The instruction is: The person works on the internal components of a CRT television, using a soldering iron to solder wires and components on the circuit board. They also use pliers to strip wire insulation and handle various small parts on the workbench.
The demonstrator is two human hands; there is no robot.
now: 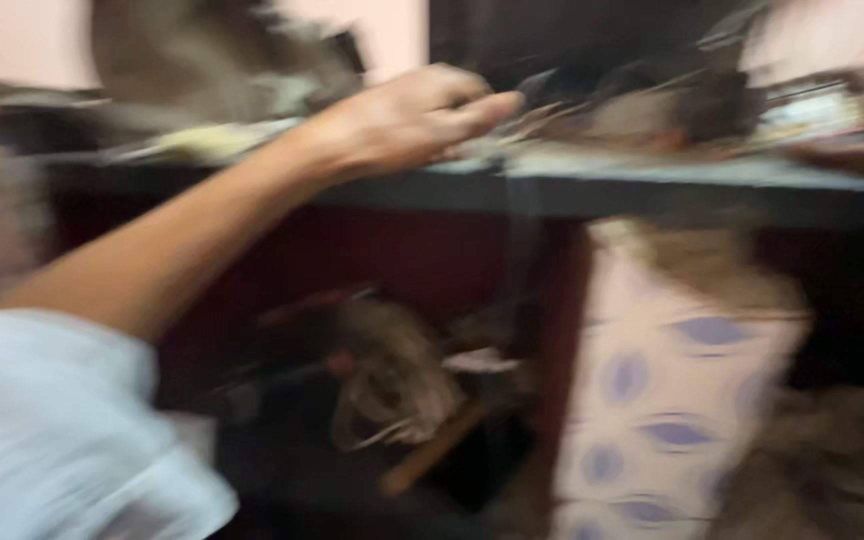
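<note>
The left hand [407, 120] reaches up from a pale blue sleeve [52, 430] to the dark stone shelf [652, 190]. Its fingers are pressed together and bent a little at the tips, over a blurred heap of grey and pale scraps [552, 135] on the shelf edge; whether they pinch something I cannot tell (the picture is much smeared). The right hand is not visible. The heap lies along the shelf, probably just put aside there. Below, in the dark red compartment [402, 260], sits a brown tangled bundle [392, 380] with a wooden stick [432, 455]. To the right hangs a pale pink cloth with blue oval spots [662, 400].
</note>
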